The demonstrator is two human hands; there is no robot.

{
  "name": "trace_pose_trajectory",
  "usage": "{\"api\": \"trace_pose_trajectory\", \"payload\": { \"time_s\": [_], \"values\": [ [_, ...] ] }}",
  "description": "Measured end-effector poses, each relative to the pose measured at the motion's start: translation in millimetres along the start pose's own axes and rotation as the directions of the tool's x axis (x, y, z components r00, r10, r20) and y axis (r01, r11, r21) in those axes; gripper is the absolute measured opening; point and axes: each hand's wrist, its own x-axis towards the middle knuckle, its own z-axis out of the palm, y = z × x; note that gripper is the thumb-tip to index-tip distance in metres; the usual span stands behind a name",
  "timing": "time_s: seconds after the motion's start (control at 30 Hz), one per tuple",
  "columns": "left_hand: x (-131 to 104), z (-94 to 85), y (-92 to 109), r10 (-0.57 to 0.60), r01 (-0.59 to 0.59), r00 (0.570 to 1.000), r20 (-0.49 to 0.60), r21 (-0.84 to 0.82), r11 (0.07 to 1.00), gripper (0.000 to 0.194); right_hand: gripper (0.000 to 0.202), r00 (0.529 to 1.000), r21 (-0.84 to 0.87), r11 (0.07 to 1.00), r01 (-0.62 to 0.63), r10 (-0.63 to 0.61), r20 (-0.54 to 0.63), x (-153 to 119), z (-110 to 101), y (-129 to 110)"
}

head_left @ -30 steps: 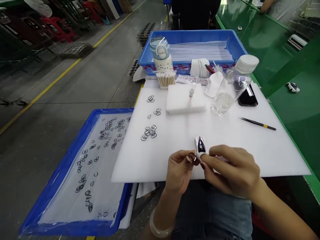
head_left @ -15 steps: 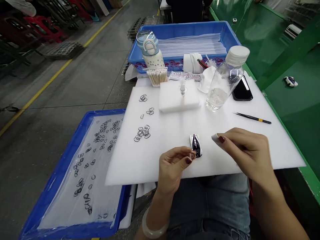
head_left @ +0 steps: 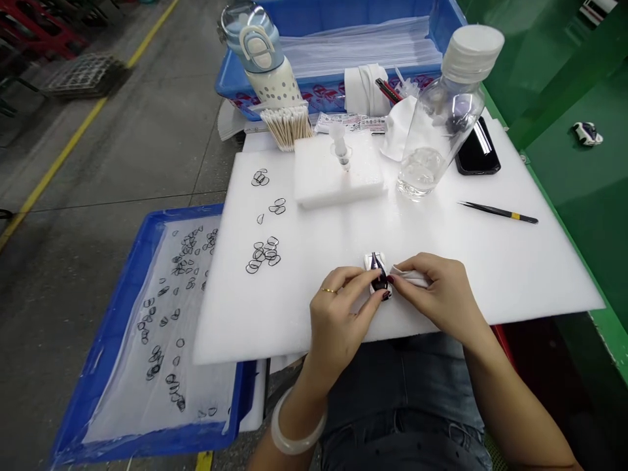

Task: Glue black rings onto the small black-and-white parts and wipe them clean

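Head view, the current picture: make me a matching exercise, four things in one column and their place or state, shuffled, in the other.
Things:
1. Small car
2. Tweezers
3. White cloth
4. Cotton swabs

Place or state:
A. Tips up in a bundle, by the dotted bottle
B. Pinched in the right hand
C. Under the fingers of the left hand
D. Lying unheld on the white board, dark with a yellow band

Right pairs: 1-C, 2-D, 3-B, 4-A
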Motion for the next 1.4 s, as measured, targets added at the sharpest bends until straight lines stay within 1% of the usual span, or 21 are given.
{"api": "trace_pose_trajectory", "payload": {
  "time_s": [0.1,0.2,0.43,0.67,0.8,0.9,0.93,0.97,1.0,1.07,1.1,1.13,1.17,1.2,1.27,1.3,1.33,1.4],
  "values": [
    [0,-2.9,-2,-0.138,0.140,0.990,0.037,-0.054,0.989,0.032,0.006,0.999,-0.021,1.000,-0.018,0.019,0.032,1,0,0],
    [0,-4.5,-4,-0.190,0.196,0.979,0.072,-0.092,0.976,0.034,0.007,0.998,-0.018,0.999,-0.030,0.030,0.048,1,0,0],
    [0,-4.1,-4,-0.201,0.213,0.973,0.111,-0.108,0.971,0.033,0.008,0.997,0.008,1.000,-0.021,0.020,0.075,1,-2,1],
    [3,-5.8,-3,-0.181,0.196,0.972,0.149,-0.093,0.976,0.032,0.006,0.997,0.000,0.999,-0.033,0.033,0.070,1,-1,-1],
    [3,-4.3,-3,-0.187,0.203,0.969,0.161,-0.093,0.975,0.033,0.005,0.998,-0.007,0.999,-0.032,0.032,0.062,2,2,0],
    [5,-7.8,-2,-0.201,0.216,0.964,0.174,-0.075,0.973,0.032,0.004,0.998,-0.018,1.000,-0.016,0.017,0.054,2,1,1],
    [6,-10.6,-2,-0.198,0.215,0.960,0.196,-0.069,0.974,0.035,0.004,0.999,-0.013,1.000,-0.001,0.001,0.050,1,0,1],
    [8,-14.0,-2,-0.184,0.205,0.953,0.242,-0.064,0.977,0.041,0.005,0.999,0.000,1.000,0.016,-0.016,0.038,-1,-1,2],
    [11,-17.5,-3,-0.155,0.183,0.937,0.313,-0.060,0.981,0.049,0.006,0.999,0.017,0.999,0.036,-0.036,0.014,-4,-3,3],
    [16,-23.0,-6,-0.058,0.101,0.882,0.467,-0.067,0.993,0.064,0.009,0.995,0.041,0.996,0.077,-0.074,-0.072,-11,-5,5],
    [17,-24.1,-7,-0.011,0.058,0.853,0.522,-0.075,0.995,0.067,0.010,0.988,0.032,0.995,0.099,-0.094,-0.125,-15,-5,7],
    [18,-24.0,-10,0.022,0.028,0.840,0.542,-0.084,0.996,0.065,0.011,0.977,0.004,0.992,0.125,-0.123,-0.173,-19,-5,8],
    [19,-22.6,-12,0.037,0.013,0.851,0.525,-0.092,0.996,0.060,0.013,0.965,-0.039,0.987,0.159,-0.163,-0.205,-23,-5,10],
    [18,-20.3,-14,0.035,0.013,0.878,0.477,-0.098,0.995,0.052,0.016,0.952,-0.094,0.975,0.201,-0.217,-0.217,-27,-4,11],
    [15,-15.0,-17,-0.004,0.043,0.936,0.352,-0.104,0.994,0.040,0.022,0.922,-0.220,0.929,0.297,-0.339,-0.188,-33,-1,14],
    [13,-12.8,-18,-0.024,0.058,0.954,0.300,-0.107,0.993,0.035,0.022,0.904,-0.280,0.896,0.344,-0.396,-0.159,-35,0,14],
    [11,-11.2,-18,-0.037,0.068,0.963,0.267,-0.109,0.992,0.031,0.021,0.887,-0.337,0.862,0.378,-0.442,-0.136,-37,2,14],
    [9,-10.1,-18,-0.050,0.082,0.964,0.260,-0.114,0.990,0.027,0.018,0.874,-0.442,0.805,0.396,-0.478,-0.088,-41,5,13]
  ]
}}
